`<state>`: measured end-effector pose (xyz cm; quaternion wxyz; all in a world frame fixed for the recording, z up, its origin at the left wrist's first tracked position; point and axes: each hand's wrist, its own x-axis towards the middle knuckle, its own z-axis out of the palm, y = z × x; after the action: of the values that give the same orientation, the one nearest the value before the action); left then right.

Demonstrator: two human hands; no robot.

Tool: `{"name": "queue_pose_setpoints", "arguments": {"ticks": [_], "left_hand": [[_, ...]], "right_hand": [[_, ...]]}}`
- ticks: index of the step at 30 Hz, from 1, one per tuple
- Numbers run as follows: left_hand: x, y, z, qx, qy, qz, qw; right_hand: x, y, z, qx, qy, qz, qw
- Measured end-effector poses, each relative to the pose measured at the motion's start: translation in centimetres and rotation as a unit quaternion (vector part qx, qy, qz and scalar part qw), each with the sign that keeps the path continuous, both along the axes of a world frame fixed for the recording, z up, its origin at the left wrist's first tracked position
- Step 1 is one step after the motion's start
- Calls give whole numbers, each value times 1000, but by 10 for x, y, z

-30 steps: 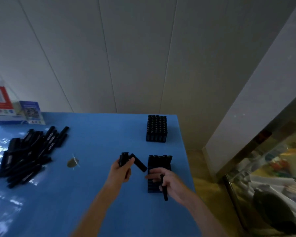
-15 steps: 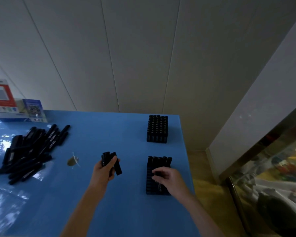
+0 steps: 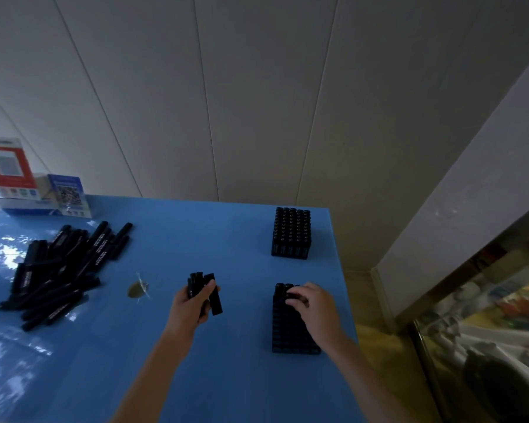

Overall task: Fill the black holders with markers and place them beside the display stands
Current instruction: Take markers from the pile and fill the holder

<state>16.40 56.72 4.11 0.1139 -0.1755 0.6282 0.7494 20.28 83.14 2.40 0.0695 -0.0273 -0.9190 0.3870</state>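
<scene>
My left hand (image 3: 193, 303) grips a small bundle of black markers (image 3: 203, 290) upright above the middle of the blue table (image 3: 196, 239). My right hand (image 3: 313, 303) lies over the far end of the near black holder (image 3: 287, 334), fingers curled onto a marker (image 3: 290, 296) standing in its back row. A second black holder (image 3: 291, 233), full of markers, stands farther back near the table's right edge. Loose black markers (image 3: 58, 270) lie in a pile at the left. Two display stands, one red (image 3: 8, 166) and one blue (image 3: 69, 193), stand at the back left corner.
A small brownish scrap (image 3: 138, 290) lies between the pile and my left hand. The table's right edge drops to a wooden floor (image 3: 376, 346), with a glass-fronted cabinet (image 3: 486, 331) beyond. A panelled wall rises behind the table.
My right hand brought the marker it held down into the near holder's back row. My left hand drew its splayed markers together into a tight bundle and shifted slightly left.
</scene>
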Motion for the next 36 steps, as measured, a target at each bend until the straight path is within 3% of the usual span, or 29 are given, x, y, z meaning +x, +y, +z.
{"name": "queue_pose_setpoints", "arguments": {"ticks": [30, 36], "left_hand": [[0, 14, -1, -10, -2, -53, 999], [0, 21, 7, -22, 5, -79, 997]], "right_hand": [[-15, -6, -13, 170, 0, 64, 983], [-12, -3, -11, 141, 1, 48, 989]]}}
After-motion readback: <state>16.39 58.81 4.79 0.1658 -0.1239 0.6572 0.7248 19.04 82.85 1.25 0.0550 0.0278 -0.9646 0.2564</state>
